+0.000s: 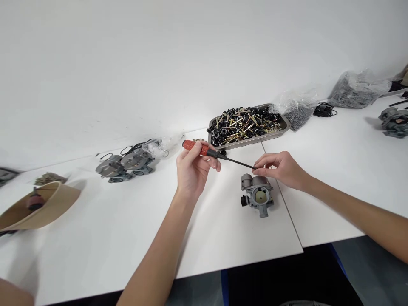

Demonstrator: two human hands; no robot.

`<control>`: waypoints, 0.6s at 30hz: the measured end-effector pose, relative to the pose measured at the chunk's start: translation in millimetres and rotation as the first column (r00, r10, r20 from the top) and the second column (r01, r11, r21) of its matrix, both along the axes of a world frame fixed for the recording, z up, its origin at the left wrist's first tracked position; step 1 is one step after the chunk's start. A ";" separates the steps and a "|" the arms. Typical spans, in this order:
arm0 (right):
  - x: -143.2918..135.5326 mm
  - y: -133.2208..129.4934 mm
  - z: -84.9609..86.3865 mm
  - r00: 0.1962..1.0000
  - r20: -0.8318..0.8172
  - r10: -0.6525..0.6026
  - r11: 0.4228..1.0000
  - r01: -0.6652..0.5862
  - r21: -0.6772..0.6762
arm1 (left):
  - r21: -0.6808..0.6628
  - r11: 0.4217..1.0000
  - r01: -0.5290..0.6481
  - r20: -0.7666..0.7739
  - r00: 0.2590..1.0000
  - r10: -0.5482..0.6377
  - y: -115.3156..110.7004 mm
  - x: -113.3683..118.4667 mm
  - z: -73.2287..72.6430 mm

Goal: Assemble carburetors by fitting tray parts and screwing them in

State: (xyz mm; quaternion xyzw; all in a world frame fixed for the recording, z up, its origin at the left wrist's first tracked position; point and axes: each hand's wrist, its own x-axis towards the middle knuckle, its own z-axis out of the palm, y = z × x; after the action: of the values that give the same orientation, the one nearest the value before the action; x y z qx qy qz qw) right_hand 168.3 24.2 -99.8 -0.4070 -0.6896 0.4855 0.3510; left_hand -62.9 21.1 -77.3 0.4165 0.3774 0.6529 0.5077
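My left hand is wrapped around the red and black handle of a screwdriver, whose shaft points right and slightly down. The thumb and fingers of my right hand pinch together at the screwdriver's tip; anything small between them is hidden. Just below that tip, a grey metal carburetor stands on the white table, its round opening with a yellowish disc facing me and a black knob on its left side. Neither hand touches it.
Behind my hands, a metal tray holds many black and brass-coloured parts. Plastic bags of small parts lie right of it. Two more carburetors and a tan container are at left, another carburetor at far right.
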 end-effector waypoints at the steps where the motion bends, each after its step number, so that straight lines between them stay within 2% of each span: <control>1: 0.1 -0.3 0.5 1.000 0.019 -0.001 1.000 0.001 0.022 | 0.001 1.000 0.000 -0.012 1.000 0.000 -0.4 0.0 0.2; 5: 1.3 -1.6 2.7 0.996 0.088 -0.014 0.993 0.004 0.120 | 0.030 1.000 -0.001 -0.064 0.998 0.003 -2.8 0.4 0.6; 8: 3.5 -1.6 3.7 0.990 0.131 -0.047 0.980 0.020 0.200 | 0.081 0.997 0.003 -0.110 0.994 0.006 -4.0 3.4 8.1; 11: 6.4 -0.4 5.4 0.985 0.153 -0.084 0.967 0.044 0.252 | 0.121 0.991 0.051 -0.196 0.980 -0.027 -4.2 12.1 29.3; 15: 10.8 3.0 10.7 0.985 0.168 -0.047 0.982 0.015 0.191 | 0.108 0.977 0.185 -0.336 0.932 -0.139 -2.8 31.7 68.5; 18: 13.8 6.1 14.0 0.985 0.167 -0.036 0.987 0.009 0.164 | 0.080 0.953 0.293 -0.385 0.891 -0.241 -0.2 44.2 87.3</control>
State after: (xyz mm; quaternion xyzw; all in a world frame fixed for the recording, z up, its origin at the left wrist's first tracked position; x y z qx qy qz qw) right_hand 182.2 30.3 -85.8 -0.4246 -0.7494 0.3875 0.3287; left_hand -18.7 20.9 10.0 0.6137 0.3600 0.5106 0.4827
